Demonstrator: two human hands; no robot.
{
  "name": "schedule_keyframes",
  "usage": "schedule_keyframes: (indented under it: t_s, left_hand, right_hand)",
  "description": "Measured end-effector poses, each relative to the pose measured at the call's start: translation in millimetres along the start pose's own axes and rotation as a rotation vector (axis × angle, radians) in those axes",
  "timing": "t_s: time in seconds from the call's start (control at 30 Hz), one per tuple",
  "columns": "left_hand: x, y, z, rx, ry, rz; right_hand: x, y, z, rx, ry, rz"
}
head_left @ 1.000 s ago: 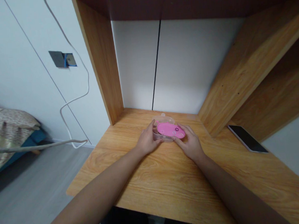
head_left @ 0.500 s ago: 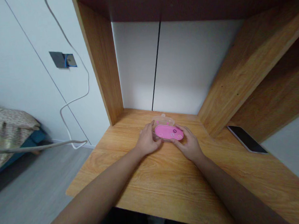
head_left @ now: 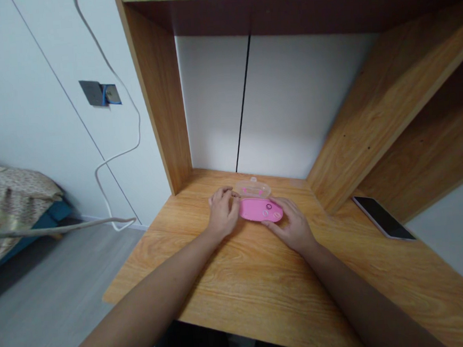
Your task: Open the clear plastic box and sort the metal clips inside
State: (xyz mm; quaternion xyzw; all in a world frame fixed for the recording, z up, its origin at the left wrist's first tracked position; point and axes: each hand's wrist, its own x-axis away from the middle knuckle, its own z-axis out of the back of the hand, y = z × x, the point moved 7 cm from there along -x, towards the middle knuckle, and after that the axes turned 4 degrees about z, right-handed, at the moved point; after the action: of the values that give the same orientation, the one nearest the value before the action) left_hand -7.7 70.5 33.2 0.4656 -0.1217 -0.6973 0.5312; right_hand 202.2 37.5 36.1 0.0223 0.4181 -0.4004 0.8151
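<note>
The oval pink plastic case is showing a smooth, faintly glossy lid, and the clear plastic shell just behind it is looking thin and see-through. The left hand and the right hand are closing their bare grip on the case's two ends. Under the grip, the light wooden table is showing a matt laminate finish with streaky grain. Well to the right of the grip, the flat black phone is lying with a glossy glass face. Far left of the grip, the patterned cloth bedding is looking soft and crumpled.
</note>
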Motion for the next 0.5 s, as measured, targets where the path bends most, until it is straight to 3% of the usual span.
schedule_keyframes:
  t_s: [0.5]
  left_hand:
    - [3.0,9.5,-6.0,-0.116,-0.069,-0.091]
  right_hand:
    - [-3.3,-34.6,-16.8,0.095,-0.181,0.218]
